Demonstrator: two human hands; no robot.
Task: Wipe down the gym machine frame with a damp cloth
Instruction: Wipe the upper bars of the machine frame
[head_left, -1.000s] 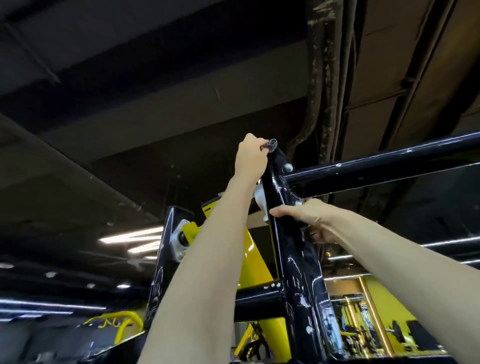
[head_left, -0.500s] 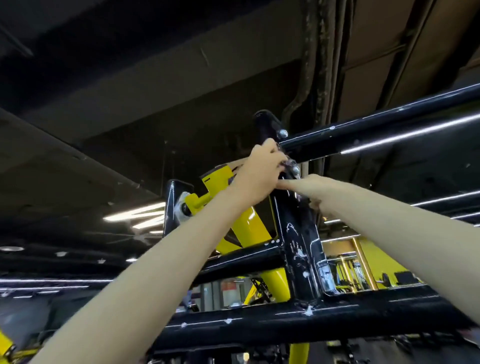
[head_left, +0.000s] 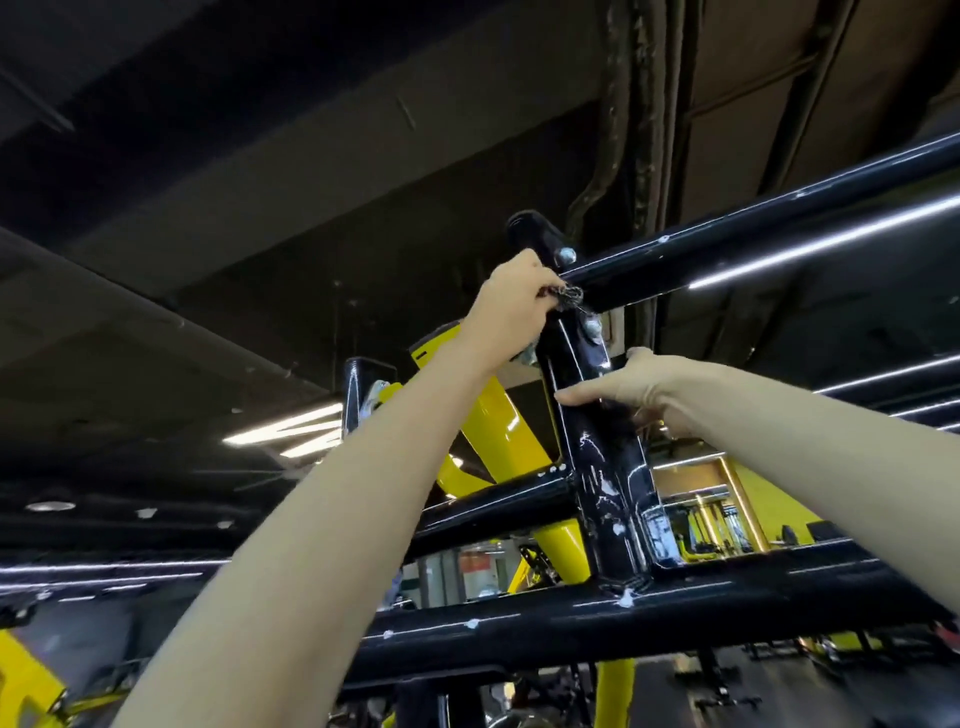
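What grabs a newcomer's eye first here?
Two bare arms reach up at centre: the left hand pinches a dark cloth against the black upright where the crossbar meets it, and the right hand grips that upright just below. Behind them, a bright yellow machine part stands out against the black frame.

Dim rm; strip lights (head_left: 283, 431) glare on frame (head_left: 613, 483); edges blurred, warped.
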